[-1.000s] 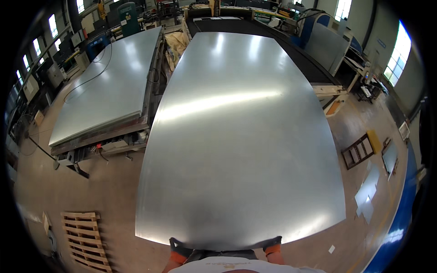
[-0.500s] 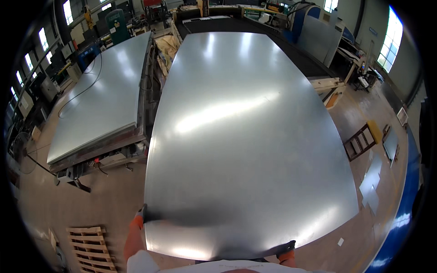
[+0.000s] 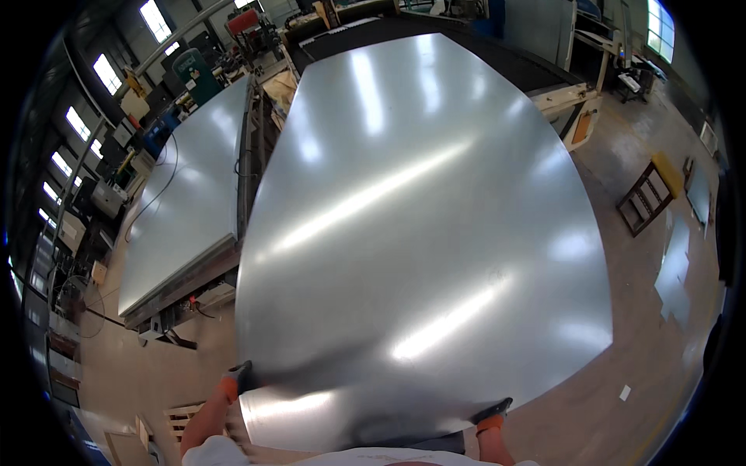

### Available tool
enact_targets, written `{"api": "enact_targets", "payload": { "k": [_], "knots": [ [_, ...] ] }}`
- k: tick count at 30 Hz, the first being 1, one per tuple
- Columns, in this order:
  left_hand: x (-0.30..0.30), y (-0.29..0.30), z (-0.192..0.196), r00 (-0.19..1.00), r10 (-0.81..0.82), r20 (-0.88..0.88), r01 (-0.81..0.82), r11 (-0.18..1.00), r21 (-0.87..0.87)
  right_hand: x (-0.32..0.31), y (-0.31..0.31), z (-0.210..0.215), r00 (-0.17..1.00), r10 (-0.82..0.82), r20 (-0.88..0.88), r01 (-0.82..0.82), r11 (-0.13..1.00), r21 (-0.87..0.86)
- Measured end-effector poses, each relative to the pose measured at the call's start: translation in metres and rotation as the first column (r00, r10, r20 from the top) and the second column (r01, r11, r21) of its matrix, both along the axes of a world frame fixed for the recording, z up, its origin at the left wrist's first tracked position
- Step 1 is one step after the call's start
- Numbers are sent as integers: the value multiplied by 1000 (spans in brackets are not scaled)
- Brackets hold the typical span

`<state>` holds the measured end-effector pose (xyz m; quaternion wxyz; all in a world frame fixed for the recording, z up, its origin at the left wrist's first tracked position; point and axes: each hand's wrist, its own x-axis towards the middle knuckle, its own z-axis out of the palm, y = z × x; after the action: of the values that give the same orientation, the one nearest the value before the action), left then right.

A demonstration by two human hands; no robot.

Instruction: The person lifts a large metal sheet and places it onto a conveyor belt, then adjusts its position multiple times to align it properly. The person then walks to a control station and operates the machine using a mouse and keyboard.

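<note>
A large shiny sheet of metal [image 3: 373, 256] stretches from my body up to the dark machine bed at the far end. My left hand [image 3: 240, 378], in a dark glove with an orange cuff, is closed on the sheet's left edge near its front corner. At the near edge, to the right, my right hand [image 3: 493, 409] grips it too, in a matching glove. Fingers of both hands are partly hidden by the sheet. Dark reflections of me show on the metal by each hand.
Left of the sheet, a stack of metal sheets [image 3: 183, 194] lies on a low frame with a cable across it. The black machine bed [image 3: 357, 40] lies beyond. On the right stand a brown step stool [image 3: 646, 198] and metal offcuts [image 3: 674, 272]. A wooden pallet [image 3: 180, 419] sits lower left.
My view has turned, tilting the scene. The sheet's reflections have shifted and its surface looks more bowed. Both hands keep hold of its edges.
</note>
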<state>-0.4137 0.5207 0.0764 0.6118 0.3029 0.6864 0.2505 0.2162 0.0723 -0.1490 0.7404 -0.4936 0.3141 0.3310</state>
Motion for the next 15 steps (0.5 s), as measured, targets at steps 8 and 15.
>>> {"api": "enact_targets", "payload": {
  "k": [8, 15],
  "knots": [
    [65, -40, -83, 991, 86, -99, -84, 996, 23, 103, -41, -33, 986, 41, 161, -58, 993, 100],
    [96, -53, -102, 999, -42, -29, 38, 993, -111, 134, -69, 24, 906, 23, 423, -85, 988, 128]
  ]
}}
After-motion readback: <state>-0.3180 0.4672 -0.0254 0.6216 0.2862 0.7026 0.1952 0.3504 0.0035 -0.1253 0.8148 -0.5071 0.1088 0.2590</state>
